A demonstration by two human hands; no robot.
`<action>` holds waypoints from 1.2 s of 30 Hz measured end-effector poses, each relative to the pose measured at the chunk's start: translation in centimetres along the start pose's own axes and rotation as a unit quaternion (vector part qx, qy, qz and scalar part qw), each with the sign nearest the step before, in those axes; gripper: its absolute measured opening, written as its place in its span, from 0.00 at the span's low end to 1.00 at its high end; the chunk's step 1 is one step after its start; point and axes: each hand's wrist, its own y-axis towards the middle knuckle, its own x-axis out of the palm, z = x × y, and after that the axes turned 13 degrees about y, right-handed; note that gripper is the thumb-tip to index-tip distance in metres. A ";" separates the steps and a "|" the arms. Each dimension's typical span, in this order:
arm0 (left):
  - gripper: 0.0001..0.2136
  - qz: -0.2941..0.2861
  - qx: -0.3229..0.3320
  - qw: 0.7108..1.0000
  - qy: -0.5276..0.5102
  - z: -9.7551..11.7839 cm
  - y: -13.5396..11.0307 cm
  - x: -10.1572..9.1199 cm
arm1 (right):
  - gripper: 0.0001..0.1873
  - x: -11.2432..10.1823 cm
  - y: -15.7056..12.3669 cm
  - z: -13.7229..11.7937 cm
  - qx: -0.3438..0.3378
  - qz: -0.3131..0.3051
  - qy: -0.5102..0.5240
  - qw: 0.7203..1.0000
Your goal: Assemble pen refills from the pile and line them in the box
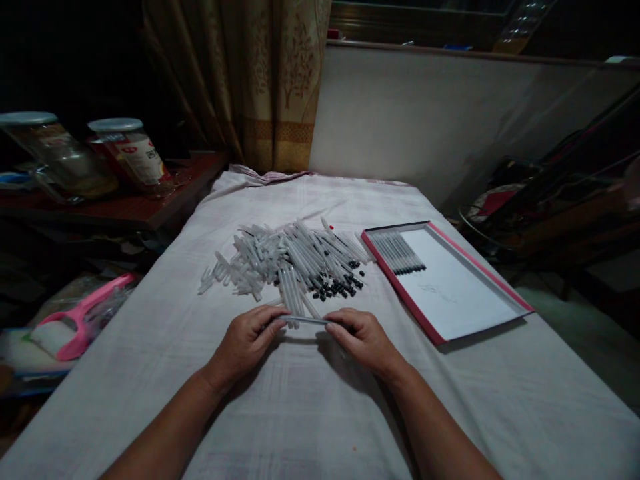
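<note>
Between both hands a slim, pale pen (306,321) is held sideways above the cloth. My left hand (255,337) pinches its left end between thumb and fingers. At the other end, my right hand (361,339) grips it the same way. Just beyond the fingers lies a heap of clear pen barrels (303,253), with pale pen caps (255,250) to its left. Small black plugs (340,287) are scattered at the heap's right front. Right of the heap, a shallow box lid (407,303) with red sides holds a row of pens (397,252) with dark ends.
A light checked cloth (240,413) covers the table. On the left, a dark red side table (150,207) carries lidded jars (133,157). Below it lies a pink-handled object (90,313). A curtain (280,87) and a pale wall (400,113) stand behind.
</note>
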 end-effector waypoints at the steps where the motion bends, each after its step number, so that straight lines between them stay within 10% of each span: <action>1: 0.10 -0.008 -0.011 1.000 -0.013 -0.1 -0.1 0.1 | 0.11 0.0 0.0 -0.1 0.002 -0.014 -0.001 1.000; 12: 0.09 -0.016 -0.002 0.999 -0.040 -0.5 0.0 0.3 | 0.14 0.3 0.5 -0.4 -0.001 -0.049 -0.019 0.999; 19: 0.13 -0.016 -0.137 0.981 -0.138 -0.6 0.6 0.9 | 0.12 0.2 0.7 -1.2 0.001 0.001 -0.042 0.999; 23: 0.20 0.019 -0.228 0.935 -0.272 -0.4 0.8 0.9 | 0.14 -5.4 1.5 -1.2 0.005 0.166 -0.075 0.983; 27: 0.22 0.058 -0.281 0.901 -0.327 -0.5 1.1 0.7 | 0.20 -14.9 3.3 1.1 0.107 0.400 -0.172 0.894; 30: 0.22 0.070 -0.285 0.896 -0.333 -0.8 1.4 0.8 | 0.22 -20.1 4.8 3.7 0.310 0.386 -0.317 0.809; 36: 0.22 0.059 -0.285 0.896 -0.335 -1.1 1.5 1.2 | 0.20 -21.5 6.8 7.5 0.374 0.327 -0.354 0.793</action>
